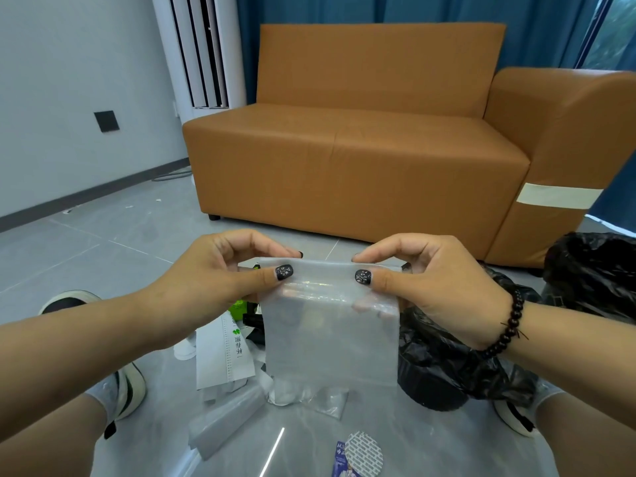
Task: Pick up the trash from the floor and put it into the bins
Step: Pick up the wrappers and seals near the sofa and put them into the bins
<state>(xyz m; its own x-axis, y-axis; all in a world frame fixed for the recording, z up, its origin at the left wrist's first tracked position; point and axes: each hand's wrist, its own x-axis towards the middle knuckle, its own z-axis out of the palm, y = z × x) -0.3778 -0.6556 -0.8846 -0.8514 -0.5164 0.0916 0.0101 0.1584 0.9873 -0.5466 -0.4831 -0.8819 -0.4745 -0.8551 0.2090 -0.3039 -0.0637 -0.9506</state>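
A translucent plastic bag (330, 335) hangs upright in front of me. My left hand (223, 270) pinches its top left corner between thumb and fingers, and my right hand (423, 273) pinches the top right corner the same way. Just right of the bag stands a bin lined with a black bag (444, 366). A second black-lined bin (592, 273) stands further right. On the floor below lie a white paper wrapper with green print (223, 356), a clear plastic sleeve (223, 421), a small clear packet (330, 404) and a round patterned lid (364, 456).
An orange sofa (344, 142) fills the space ahead, with its armrest (564, 149) at the right. My shoes (127, 394) frame the trash pile on the grey tiled floor. A white wall and a tall air conditioner (199, 53) stand at the left.
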